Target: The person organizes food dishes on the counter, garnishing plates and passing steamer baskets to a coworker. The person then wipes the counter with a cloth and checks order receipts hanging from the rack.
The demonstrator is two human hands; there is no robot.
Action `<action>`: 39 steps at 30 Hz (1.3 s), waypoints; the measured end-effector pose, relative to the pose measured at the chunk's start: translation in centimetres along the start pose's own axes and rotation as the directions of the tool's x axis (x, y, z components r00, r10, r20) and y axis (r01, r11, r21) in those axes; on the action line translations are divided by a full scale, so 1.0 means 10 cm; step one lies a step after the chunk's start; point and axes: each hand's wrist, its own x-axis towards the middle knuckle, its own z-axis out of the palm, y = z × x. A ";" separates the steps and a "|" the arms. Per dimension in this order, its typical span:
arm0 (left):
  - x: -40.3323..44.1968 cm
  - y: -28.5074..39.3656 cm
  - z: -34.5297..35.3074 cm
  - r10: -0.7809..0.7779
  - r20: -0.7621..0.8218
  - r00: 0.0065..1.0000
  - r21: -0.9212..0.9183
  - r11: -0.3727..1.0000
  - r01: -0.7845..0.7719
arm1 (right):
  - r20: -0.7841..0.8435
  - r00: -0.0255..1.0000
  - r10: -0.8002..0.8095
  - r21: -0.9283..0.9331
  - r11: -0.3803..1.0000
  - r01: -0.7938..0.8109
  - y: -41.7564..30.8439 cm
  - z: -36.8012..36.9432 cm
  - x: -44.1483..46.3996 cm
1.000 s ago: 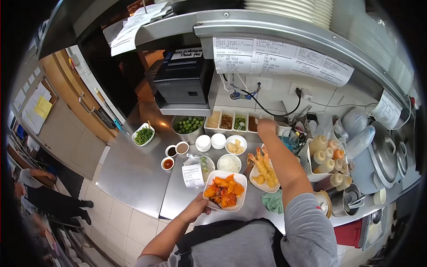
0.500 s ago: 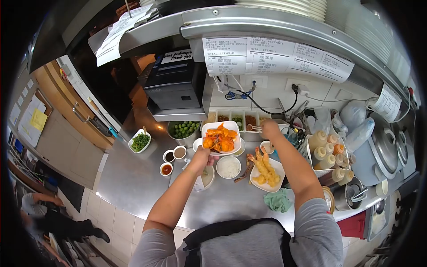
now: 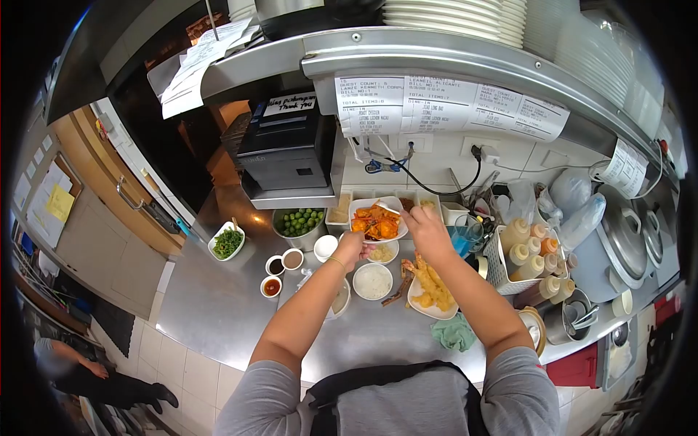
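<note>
Cloth [image 3: 454,333] and shrimp [image 3: 434,291] lie on the surface [image 3: 211,291] at five o'clock from the bowl [image 3: 390,203], rice [image 3: 374,281] at six. Left hand [image 3: 352,249], at seven, grips the bowl of orange food [image 3: 376,222]; right hand [image 3: 429,231], at three, has bunched fingers, grasp indeterminable. Limes [image 3: 299,222]: nine.

At one o'clock the top edge cuts off plates [image 3: 451,23]; small print on the receipts [image 3: 443,103] is unreadable. Whether the right fingers [image 3: 411,216] hold anything is hidden. At eight o'clock a person's head [image 3: 60,356] is blurred.
</note>
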 end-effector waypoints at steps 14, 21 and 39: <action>-0.47 0.02 -0.36 0.074 -0.056 0.996 0.022 0.997 -0.073 | 0.397 0.836 0.379 -0.356 0.903 -0.241 0.96 1.42 0.06; -0.91 -0.10 -0.63 0.103 -0.068 0.992 -0.012 0.995 -0.104 | 0.461 0.694 0.553 -0.374 0.831 -0.413 1.07 1.51 0.18; -1.34 -0.24 -0.57 0.130 -0.020 0.991 -0.004 0.992 -0.130 | 0.383 0.681 0.624 -0.213 0.777 -0.592 1.20 1.42 0.01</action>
